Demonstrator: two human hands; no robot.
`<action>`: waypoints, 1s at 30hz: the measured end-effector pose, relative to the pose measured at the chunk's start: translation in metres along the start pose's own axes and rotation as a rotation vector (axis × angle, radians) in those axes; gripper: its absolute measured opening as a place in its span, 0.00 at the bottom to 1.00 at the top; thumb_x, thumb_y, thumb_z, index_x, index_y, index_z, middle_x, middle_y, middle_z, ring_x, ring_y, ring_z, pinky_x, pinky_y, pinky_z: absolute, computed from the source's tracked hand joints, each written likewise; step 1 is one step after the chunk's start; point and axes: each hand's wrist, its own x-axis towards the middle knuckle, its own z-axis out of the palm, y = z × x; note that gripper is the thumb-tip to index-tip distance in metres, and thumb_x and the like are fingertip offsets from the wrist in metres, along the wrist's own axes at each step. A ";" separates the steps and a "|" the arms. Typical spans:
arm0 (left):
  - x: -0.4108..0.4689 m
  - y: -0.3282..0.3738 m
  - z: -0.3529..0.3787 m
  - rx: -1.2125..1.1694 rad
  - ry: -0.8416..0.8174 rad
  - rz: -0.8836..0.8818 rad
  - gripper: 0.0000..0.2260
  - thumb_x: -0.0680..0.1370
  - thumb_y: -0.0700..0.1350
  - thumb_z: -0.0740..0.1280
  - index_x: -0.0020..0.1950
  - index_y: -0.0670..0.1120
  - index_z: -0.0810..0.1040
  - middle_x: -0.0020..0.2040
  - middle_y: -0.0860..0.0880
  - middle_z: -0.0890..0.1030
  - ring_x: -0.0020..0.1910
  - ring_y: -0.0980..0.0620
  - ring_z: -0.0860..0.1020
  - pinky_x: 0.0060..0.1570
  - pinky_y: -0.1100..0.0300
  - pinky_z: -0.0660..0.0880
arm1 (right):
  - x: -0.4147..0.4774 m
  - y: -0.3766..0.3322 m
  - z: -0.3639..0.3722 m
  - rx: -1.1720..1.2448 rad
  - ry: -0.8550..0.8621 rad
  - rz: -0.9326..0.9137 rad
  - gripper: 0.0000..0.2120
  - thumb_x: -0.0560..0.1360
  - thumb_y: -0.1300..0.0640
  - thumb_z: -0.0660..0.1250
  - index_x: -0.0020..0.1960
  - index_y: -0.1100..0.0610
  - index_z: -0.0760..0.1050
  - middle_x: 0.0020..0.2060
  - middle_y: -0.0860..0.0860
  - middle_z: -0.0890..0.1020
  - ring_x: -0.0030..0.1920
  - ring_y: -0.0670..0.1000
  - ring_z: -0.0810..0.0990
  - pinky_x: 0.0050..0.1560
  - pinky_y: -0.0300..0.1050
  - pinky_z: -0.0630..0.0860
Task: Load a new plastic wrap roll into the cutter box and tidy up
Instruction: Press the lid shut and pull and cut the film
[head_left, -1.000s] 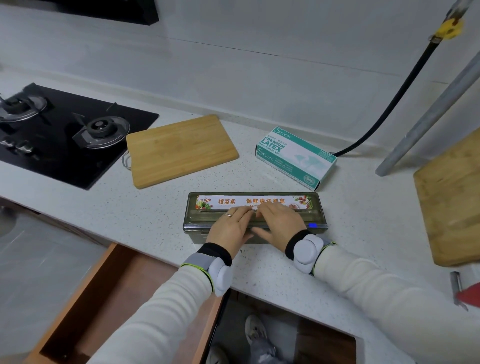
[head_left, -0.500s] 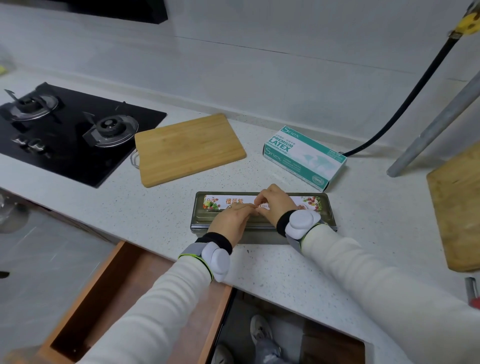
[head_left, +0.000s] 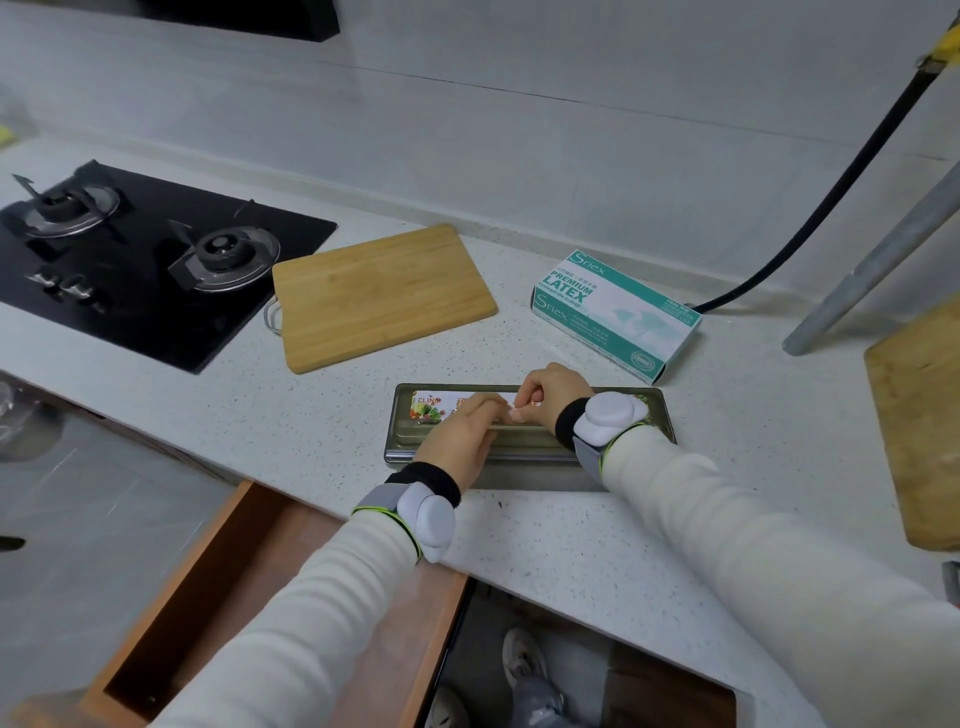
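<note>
The right hand's fingertips (head_left: 525, 406) are curled in and pinch with the thumb at something small on top of the cutter box (head_left: 519, 470); what lies between them is too small to tell. Touching them, the left hand's fingers (head_left: 488, 413) reach forward over the same spot, lightly bent, and I cannot tell whether they press the lid or hold anything. The right hand (head_left: 553, 395) arches over the box's far edge, and the left hand (head_left: 460, 434) rests on its near side. The box lies flat on the counter (head_left: 571, 540), lid apparently down, with its printed label (head_left: 428, 408) showing to the left of the hands. No roll is visible, so it is probably inside already, and the hands seem to be feeding the film edge or seating the lid. Behind the box to the right sits a box of latex gloves (head_left: 618, 312), and behind it to the left a bamboo cutting board (head_left: 384, 296), with the black hob (head_left: 156, 291) further left. Below the box's front left corner a wooden drawer (head_left: 249, 587) stands open. The loading looks nearly finished; stowing the box and closing that drawer appear to be what is left.
</note>
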 end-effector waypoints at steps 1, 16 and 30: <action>0.001 -0.002 -0.002 -0.001 0.012 -0.012 0.11 0.77 0.33 0.61 0.58 0.37 0.76 0.63 0.43 0.75 0.60 0.45 0.76 0.58 0.56 0.73 | 0.000 0.000 0.000 -0.005 0.001 0.000 0.10 0.68 0.53 0.74 0.46 0.57 0.81 0.45 0.51 0.72 0.50 0.55 0.78 0.51 0.44 0.72; 0.017 -0.047 -0.048 0.205 -0.183 -0.324 0.08 0.75 0.44 0.69 0.52 0.43 0.78 0.54 0.44 0.76 0.56 0.45 0.72 0.54 0.58 0.69 | 0.003 0.001 0.003 0.002 -0.006 0.006 0.10 0.69 0.55 0.73 0.48 0.59 0.80 0.55 0.57 0.75 0.53 0.56 0.77 0.52 0.44 0.72; 0.018 -0.043 -0.049 0.095 -0.150 -0.362 0.06 0.78 0.40 0.63 0.51 0.41 0.78 0.50 0.44 0.82 0.50 0.45 0.78 0.51 0.55 0.74 | 0.003 0.001 0.002 -0.012 -0.010 0.008 0.10 0.69 0.55 0.73 0.48 0.58 0.80 0.47 0.52 0.70 0.46 0.50 0.73 0.49 0.41 0.70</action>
